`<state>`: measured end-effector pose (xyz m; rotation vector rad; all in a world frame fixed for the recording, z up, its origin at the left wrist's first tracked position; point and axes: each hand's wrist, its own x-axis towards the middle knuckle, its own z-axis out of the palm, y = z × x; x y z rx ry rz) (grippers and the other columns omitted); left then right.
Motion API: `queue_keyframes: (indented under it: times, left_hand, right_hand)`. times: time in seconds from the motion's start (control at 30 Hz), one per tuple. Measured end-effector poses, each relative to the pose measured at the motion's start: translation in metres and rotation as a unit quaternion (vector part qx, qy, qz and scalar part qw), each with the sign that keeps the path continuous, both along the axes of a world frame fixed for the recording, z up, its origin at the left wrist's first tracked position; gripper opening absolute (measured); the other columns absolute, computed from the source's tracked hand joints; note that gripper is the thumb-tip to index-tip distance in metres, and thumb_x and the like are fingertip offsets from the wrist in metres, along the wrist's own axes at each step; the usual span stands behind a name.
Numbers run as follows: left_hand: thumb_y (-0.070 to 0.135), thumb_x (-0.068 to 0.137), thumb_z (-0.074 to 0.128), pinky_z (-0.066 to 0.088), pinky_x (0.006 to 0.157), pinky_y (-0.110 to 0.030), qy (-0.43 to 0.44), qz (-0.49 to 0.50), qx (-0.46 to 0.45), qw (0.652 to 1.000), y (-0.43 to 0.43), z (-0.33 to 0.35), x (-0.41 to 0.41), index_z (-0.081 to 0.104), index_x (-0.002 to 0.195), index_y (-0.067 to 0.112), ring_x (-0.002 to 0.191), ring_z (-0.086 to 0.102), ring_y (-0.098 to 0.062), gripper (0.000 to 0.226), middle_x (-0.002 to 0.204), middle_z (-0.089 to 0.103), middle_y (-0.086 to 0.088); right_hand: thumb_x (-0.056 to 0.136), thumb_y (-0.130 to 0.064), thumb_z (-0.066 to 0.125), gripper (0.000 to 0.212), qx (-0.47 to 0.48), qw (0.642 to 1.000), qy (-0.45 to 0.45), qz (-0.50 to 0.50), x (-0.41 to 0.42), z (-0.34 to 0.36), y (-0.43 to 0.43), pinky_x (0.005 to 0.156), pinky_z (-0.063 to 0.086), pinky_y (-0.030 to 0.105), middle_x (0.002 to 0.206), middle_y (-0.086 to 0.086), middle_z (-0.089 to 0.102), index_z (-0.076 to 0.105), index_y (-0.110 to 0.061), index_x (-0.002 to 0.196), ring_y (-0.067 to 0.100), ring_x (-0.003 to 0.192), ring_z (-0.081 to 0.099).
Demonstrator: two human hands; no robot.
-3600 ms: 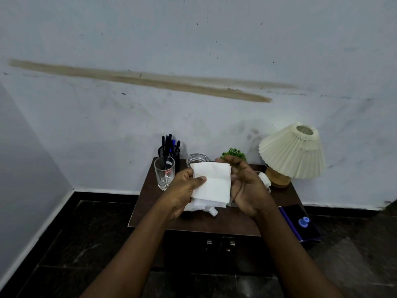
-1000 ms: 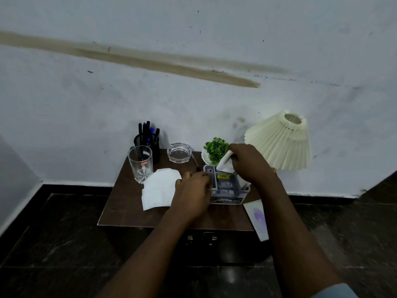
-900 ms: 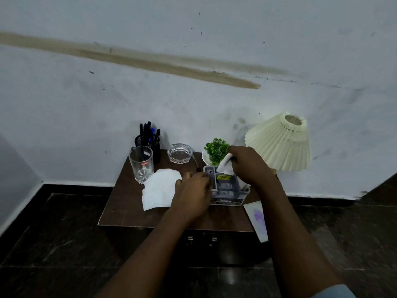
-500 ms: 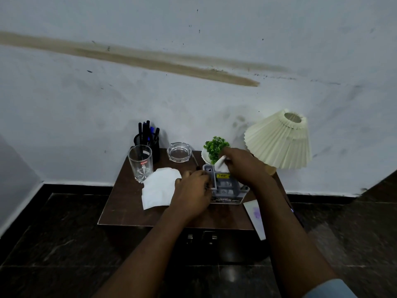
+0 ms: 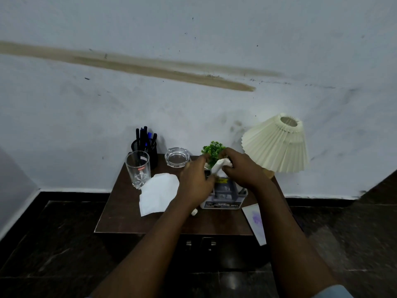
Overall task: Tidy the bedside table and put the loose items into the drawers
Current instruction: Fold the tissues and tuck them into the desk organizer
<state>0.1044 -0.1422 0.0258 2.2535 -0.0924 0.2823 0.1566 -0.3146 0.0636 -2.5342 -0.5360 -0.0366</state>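
Tidying looks barely begun: both hands, left [image 5: 196,183] and right [image 5: 241,168], pinch a white tissue [image 5: 219,165] above the grey box [image 5: 223,196], while another tissue [image 5: 158,193], glass [image 5: 138,168] and ashtray [image 5: 177,157] crowd the table [image 5: 120,220], drawers [image 5: 199,244] shut.

Dim, bluish light; edges bowed, detail perhaps slightly soft.

A single head-worn camera looks forward and down from above the worktop [image 5: 120,209]. It faces the wall [image 5: 193,117], at arm's length behind both hands, with dark floor [image 5: 53,244] below.
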Motion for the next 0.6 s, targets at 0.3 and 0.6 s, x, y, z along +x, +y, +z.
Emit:
queue_keyframes:
  times: [0.3,0.6]
  left_hand:
    - [0.018,0.083,0.079,0.051,0.081,-0.031,0.036,-0.036,-0.041,0.998,-0.011,-0.009,0.049,0.062,0.131,0.016,0.106,0.068,-0.023,0.051,0.121,0.072,-0.006]
    - [0.01,0.082,0.082,0.058,0.096,-0.045,0.045,-0.074,-0.117,0.989,0.001,-0.016,0.05,0.058,0.141,0.015,0.11,0.069,-0.018,0.064,0.126,0.071,-0.003]
  right_hand:
    - [0.088,-0.03,0.065,0.029,-0.061,0.997,-0.01,-0.038,0.01,-0.017,-0.006,0.072,0.038,0.038,0.08,-0.018,0.054,0.041,-0.039,0.102,0.016,0.084,0.051]
    - [0.09,-0.016,0.062,0.019,0.023,0.998,-0.037,-0.052,0.015,-0.019,-0.006,0.057,0.036,0.026,0.079,-0.008,0.058,0.047,-0.028,0.093,0.02,0.079,0.057]
